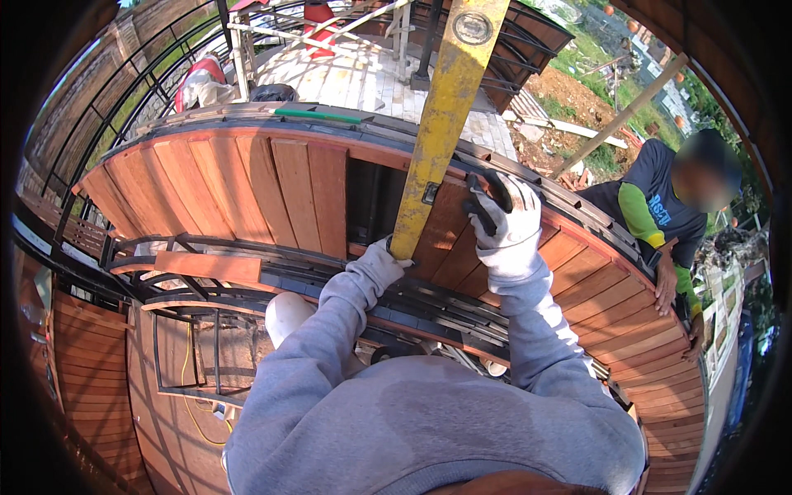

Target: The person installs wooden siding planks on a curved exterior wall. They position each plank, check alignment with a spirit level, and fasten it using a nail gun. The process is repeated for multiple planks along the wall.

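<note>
"Head view, far L: note what?"
"Loose plank [208, 266], lying on black frame [191, 285]."
"Above that?"
"Row of planks [219, 190], set side by side under curved rim [247, 122], w/ green strip [318, 115] on top. Then dark gap [367, 198] at R end of row."
"Next R?"
"L hand [375, 266], white-gloved, at lower end of yellow level [445, 115]. Thumb by bottom edge; other fingers mostly hidden, so can't tell if pinching."
"And level itself?"
"Just R of gap, btwn both hands. Slanting up & slightly R, crossing rim, running out past top of view."
"R hand [511, 216]?"
"White glove w/ black fingers, raised just R of level. Fingers curved, thumb well apart from them."
"Far R?"
"More planks [610, 285], curving down; co-worker [656, 198] beyond, w/ hands on outer edge."
</note>
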{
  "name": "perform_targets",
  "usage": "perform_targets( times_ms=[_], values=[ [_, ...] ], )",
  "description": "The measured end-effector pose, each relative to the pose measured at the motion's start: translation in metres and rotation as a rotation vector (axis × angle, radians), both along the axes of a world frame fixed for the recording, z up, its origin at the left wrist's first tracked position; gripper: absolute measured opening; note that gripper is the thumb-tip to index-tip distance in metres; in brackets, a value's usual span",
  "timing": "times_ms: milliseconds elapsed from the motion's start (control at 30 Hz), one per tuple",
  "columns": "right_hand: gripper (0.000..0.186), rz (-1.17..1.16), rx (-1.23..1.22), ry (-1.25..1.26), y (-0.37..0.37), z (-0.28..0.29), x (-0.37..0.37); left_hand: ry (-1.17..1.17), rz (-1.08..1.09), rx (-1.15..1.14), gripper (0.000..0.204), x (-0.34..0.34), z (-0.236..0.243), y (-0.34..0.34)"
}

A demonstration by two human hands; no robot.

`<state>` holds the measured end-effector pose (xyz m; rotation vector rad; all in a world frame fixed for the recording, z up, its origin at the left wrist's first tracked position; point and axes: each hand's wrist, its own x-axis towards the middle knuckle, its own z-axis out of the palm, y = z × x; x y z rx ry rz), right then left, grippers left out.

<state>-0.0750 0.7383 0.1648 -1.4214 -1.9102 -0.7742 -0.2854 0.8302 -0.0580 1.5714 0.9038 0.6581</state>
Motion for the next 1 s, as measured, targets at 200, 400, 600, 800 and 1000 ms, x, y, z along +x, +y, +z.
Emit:
perform_targets(
  times_ms=[200,400,600,800,1000],
  values=[
    [0.052,0.012,-0.009,0.015,0.000,-0.001,0.001,0.076,-0.012,0.120,0.052,-0.002,0.013,-0.003],
    [0.057,0.003,0.032,0.009,0.001,-0.005,0.001,0.082,-0.009,0.103,0.050,-0.003,0.018,-0.003],
    [0.071,-0.027,0.035,0.057,0.001,-0.008,0.000,0.024,-0.006,0.039,0.050,-0.002,0.016,-0.004],
    [0.079,0.015,0.063,0.033,0.000,-0.002,-0.003,0.021,-0.012,0.103,0.051,-0.005,0.014,-0.003],
    [0.073,0.013,0.082,0.030,0.004,-0.005,-0.002,0.027,-0.026,0.125,0.053,-0.005,0.007,0.001]
  ],
)
